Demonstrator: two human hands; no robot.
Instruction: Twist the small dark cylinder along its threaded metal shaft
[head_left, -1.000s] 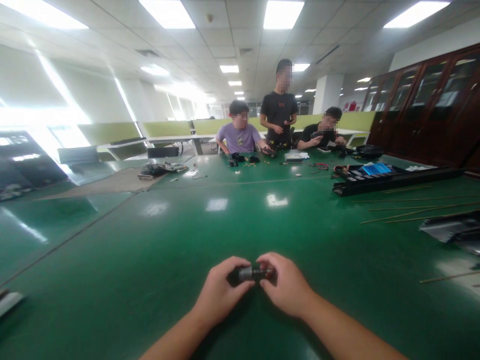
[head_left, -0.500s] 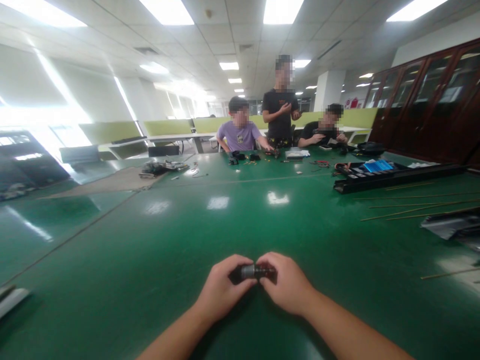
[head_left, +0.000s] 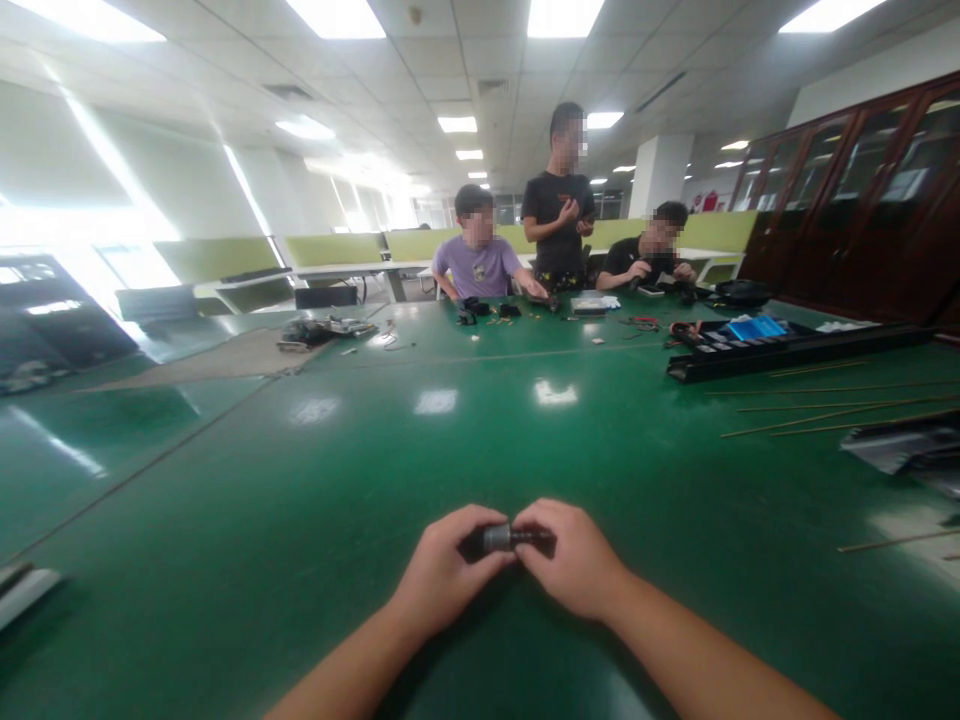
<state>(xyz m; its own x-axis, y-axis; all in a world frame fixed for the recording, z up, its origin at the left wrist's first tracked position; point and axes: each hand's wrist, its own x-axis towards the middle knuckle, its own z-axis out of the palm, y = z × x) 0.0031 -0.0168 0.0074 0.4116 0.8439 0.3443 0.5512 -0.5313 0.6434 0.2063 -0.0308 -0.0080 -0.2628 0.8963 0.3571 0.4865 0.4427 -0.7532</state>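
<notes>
Just above the near part of the green table, my two hands hold a small cylindrical part (head_left: 496,539) lengthwise between them. It has a dark left end, a grey metal-looking band and a thinner dark section on the right; its exact kind is unclear. My left hand (head_left: 439,570) is closed around the dark left end, thumb below and fingers above. My right hand (head_left: 574,560) pinches the thinner right end, its fingertips nearly meeting the left ones. Both ends are partly hidden inside the hands.
The green table (head_left: 360,470) spreads ahead. A long black tray (head_left: 795,358), thin rods (head_left: 832,410) and a dark metal piece (head_left: 900,447) lie at right. A pile of parts (head_left: 319,332) sits far left. Three people are across the table, near small parts.
At its right end, the part shows less reddish brown and looks thinner, as the right fingers have shifted slightly. Both hands otherwise keep their place. Across the table, the people's hands moved a little.
</notes>
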